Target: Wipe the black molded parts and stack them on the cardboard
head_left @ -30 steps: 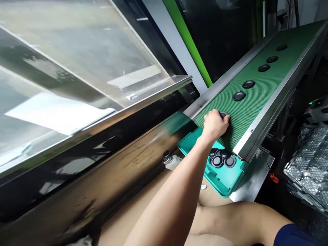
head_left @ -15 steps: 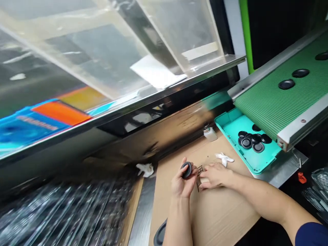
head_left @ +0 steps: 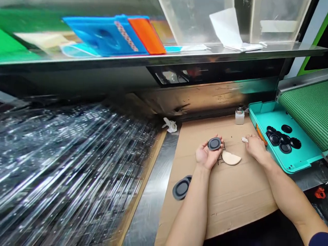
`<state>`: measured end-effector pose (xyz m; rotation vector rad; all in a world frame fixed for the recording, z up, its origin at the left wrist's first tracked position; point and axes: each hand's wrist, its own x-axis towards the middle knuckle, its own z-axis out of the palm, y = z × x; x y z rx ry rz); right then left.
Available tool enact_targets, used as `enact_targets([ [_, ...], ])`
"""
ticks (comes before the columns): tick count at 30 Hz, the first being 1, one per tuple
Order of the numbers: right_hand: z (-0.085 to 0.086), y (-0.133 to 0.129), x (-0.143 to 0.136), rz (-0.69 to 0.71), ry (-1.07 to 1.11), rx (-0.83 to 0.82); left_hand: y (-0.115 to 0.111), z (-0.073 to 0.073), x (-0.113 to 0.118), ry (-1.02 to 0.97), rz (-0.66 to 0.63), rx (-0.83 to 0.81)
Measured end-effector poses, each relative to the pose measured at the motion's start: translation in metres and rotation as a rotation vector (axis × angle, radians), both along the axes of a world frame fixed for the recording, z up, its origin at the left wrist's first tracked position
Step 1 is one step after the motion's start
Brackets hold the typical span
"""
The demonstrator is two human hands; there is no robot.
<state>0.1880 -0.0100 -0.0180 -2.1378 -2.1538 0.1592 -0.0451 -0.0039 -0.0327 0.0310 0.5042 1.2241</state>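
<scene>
My left hand (head_left: 205, 155), palm up, holds a dark grey oval disc (head_left: 214, 144) with a raised ring in its middle. To its right, a pale half-round piece (head_left: 231, 158) lies flat on the cardboard sheet (head_left: 230, 194). Over by the green tray, my right hand (head_left: 256, 146) has its fingers closed on a crumpled white tissue (head_left: 245, 140), most of which is hidden. Beside my left forearm lie more dark oval discs (head_left: 181, 188), overlapping and partly covered by the arm.
A turquoise tray (head_left: 266, 116) holds several black discs (head_left: 285, 138) under a green conveyor belt (head_left: 307, 102). A small white bottle (head_left: 240, 117) stands at the back. Clear plastic packs (head_left: 84, 171) fill the left. A metal shelf (head_left: 194, 58) runs above; another tissue (head_left: 170, 125) lies below it.
My view has swung left and levelled out. My right hand has moved from beside the left hand over to the tissue, leaving the half-round piece uncovered. The disc stays in my left hand.
</scene>
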Motion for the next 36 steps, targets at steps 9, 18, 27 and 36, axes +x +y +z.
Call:
enact_targets([
  [9,0.009,0.019,-0.032,0.003,0.239,0.281,0.002,-0.003,0.003,0.079,-0.076,0.055],
  [18,0.08,0.104,-0.018,-0.108,0.047,0.281,-0.019,-0.01,0.049,0.32,-0.121,0.148],
  [27,0.107,0.146,-0.02,0.089,-0.116,0.049,-0.012,0.003,0.02,0.048,-0.123,0.052],
  [36,0.116,0.156,-0.018,0.068,-0.066,0.012,-0.007,-0.003,0.018,0.022,-0.151,0.052],
])
